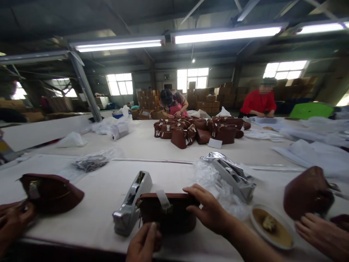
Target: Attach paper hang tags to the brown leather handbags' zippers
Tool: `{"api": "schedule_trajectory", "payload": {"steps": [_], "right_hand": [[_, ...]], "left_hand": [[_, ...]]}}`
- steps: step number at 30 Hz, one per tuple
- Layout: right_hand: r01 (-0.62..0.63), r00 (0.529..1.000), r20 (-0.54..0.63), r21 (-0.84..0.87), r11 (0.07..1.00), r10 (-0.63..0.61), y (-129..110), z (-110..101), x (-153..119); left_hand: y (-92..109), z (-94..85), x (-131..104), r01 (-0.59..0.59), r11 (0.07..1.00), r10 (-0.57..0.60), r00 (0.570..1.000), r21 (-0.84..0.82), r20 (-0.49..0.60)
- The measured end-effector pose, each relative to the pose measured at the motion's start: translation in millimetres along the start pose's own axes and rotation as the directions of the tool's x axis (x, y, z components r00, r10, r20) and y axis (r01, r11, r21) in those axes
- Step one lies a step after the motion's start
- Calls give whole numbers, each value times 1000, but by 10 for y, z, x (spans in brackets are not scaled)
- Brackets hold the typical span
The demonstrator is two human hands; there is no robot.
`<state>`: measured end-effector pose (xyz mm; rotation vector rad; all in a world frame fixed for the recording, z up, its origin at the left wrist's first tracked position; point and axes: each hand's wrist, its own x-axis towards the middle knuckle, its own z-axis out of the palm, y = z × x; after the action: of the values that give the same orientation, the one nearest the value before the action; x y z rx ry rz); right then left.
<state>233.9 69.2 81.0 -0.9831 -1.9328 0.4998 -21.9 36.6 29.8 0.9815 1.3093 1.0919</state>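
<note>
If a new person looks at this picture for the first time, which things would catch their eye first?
Probably the pile of brown bags across the table, and the bright green panel at the far right. Close up, the eye would likely fall on the dark brown bag between the left hand and right hand, with a grey tape dispenser just left of it.
</note>
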Motion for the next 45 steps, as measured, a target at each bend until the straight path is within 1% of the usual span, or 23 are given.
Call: {"api": "schedule_trajectory", "payload": {"steps": [1, 2, 3, 4, 5, 6, 10, 13, 15, 18, 21, 23, 25, 30, 34, 36, 38, 39, 40, 42, 45], "right_hand": [[36, 999, 29, 0, 999, -36, -25, -24, -24], [60, 997, 53, 5, 998, -60, -45, -47, -40], [72, 995, 69, 11, 997, -73, -59, -68, -51], [76, 994, 79, 16, 997, -77, -70, -88, -57], [76, 993, 86, 20, 997, -77, -79, -105, -59], [73, 993, 92, 21, 997, -75, -87, -121, -59], [53, 993, 106, 20, 998, -54, -152, -162, 17], [31, 993, 118, -16, 999, -29, -242, -127, 189], [45, 987, 160, -79, 996, -31, -299, -52, 346], [91, 972, 230, -186, 978, -47, -344, 102, 561], [149, 959, 272, -240, 959, -81, -346, 216, 653], [192, 951, 285, -247, 950, -118, -344, 239, 629], [228, 945, 290, -254, 940, -151, -351, 228, 563], [281, 936, 293, -291, 915, -195, -383, 186, 434], [325, 930, 274, -303, 896, -244, -368, 208, 440], [334, 927, 278, -309, 891, -251, -361, 217, 453], [335, 924, 292, -307, 891, -247, -366, 218, 463], [332, 924, 295, -305, 892, -243, -373, 216, 466], [327, 926, 293, -305, 894, -239, -381, 213, 467], [311, 931, 287, -301, 901, -226, -400, 203, 467], [288, 940, 266, -273, 918, -215, -416, 186, 457]], "left_hand": [[62, 33, -44, 176, 969, -162, 982, -173, 93], [125, 69, -83, 322, 894, -271, 943, -312, 195], [187, 106, -117, 420, 812, -326, 902, -406, 282], [246, 140, -144, 477, 750, -349, 874, -459, 339], [299, 170, -164, 509, 713, -356, 855, -482, 376], [345, 197, -177, 524, 696, -361, 846, -491, 393], [458, 279, -156, 560, 685, -394, 823, -466, 410], [481, 342, -90, 539, 714, -406, 838, -447, 364], [484, 382, -45, 516, 732, -401, 854, -445, 332], [481, 416, -5, 493, 740, -385, 868, -458, 313], [460, 397, -1, 485, 732, -372, 873, -478, 316], [428, 362, -9, 494, 704, -359, 868, -510, 344], [383, 328, -17, 509, 658, -337, 858, -554, 387], [286, 298, -10, 583, 551, -301, 806, -597, 509], [276, 268, 30, 594, 520, -231, 790, -615, 568], [288, 236, 51, 613, 520, -204, 765, -595, 610], [299, 206, 63, 631, 530, -204, 743, -566, 637], [303, 195, 63, 630, 546, -219, 743, -552, 632], [304, 190, 60, 623, 571, -246, 751, -535, 613], [305, 192, 43, 587, 642, -302, 784, -493, 542], [303, 210, 16, 512, 754, -321, 834, -412, 448]]}}
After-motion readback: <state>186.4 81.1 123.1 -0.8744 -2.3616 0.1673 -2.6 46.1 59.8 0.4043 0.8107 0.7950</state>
